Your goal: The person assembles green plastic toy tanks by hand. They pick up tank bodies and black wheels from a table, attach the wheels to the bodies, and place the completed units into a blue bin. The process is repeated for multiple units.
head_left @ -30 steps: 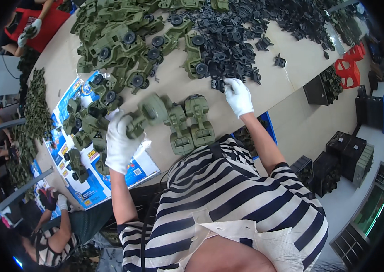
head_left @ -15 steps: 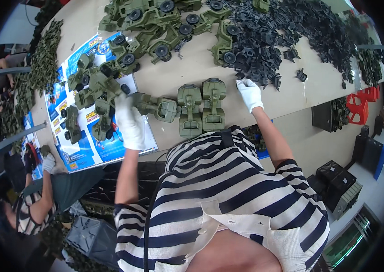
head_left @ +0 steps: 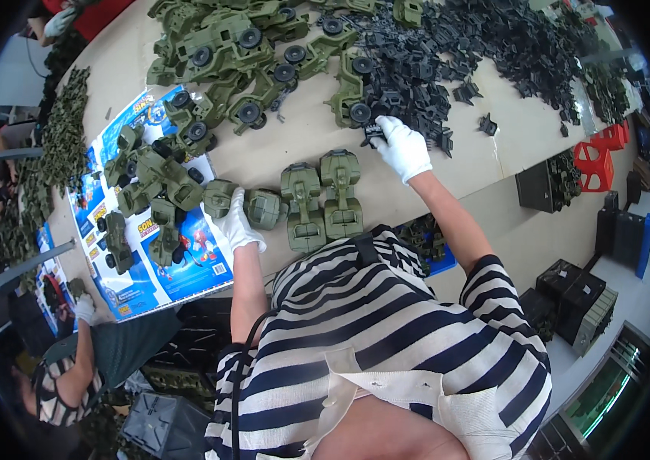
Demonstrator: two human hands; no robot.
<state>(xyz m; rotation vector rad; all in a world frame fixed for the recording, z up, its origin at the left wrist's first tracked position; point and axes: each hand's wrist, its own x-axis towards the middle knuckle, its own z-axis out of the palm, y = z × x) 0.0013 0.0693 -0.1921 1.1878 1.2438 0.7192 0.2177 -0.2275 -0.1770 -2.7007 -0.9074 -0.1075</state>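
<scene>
My left hand [head_left: 240,228], in a white glove, is closed round the middle of an olive-green toy vehicle body [head_left: 266,208] lying sideways at the near edge. Part of that body is hidden by the hand. Just to its right, two more green vehicle bodies [head_left: 306,205] lie side by side, lengthwise toward me. Farther right, my gloved right hand [head_left: 404,151] pinches a small black plastic part [head_left: 374,133] at the near edge of a heap of black parts [head_left: 417,88]. The fingers partly cover that piece.
Green toy vehicles with black wheels [head_left: 210,47] are piled at the back; others lie on a blue-and-white printed sheet [head_left: 200,270] at left. Small green pieces [head_left: 64,126] are heaped along the left edge. A co-worker's gloved hand [head_left: 85,310] is at lower left. Red stools [head_left: 593,167] stand right.
My left hand has come down and closed on the sideways vehicle body. My right hand has shifted slightly up the table in the head view, and a black part now shows at its fingertips.
</scene>
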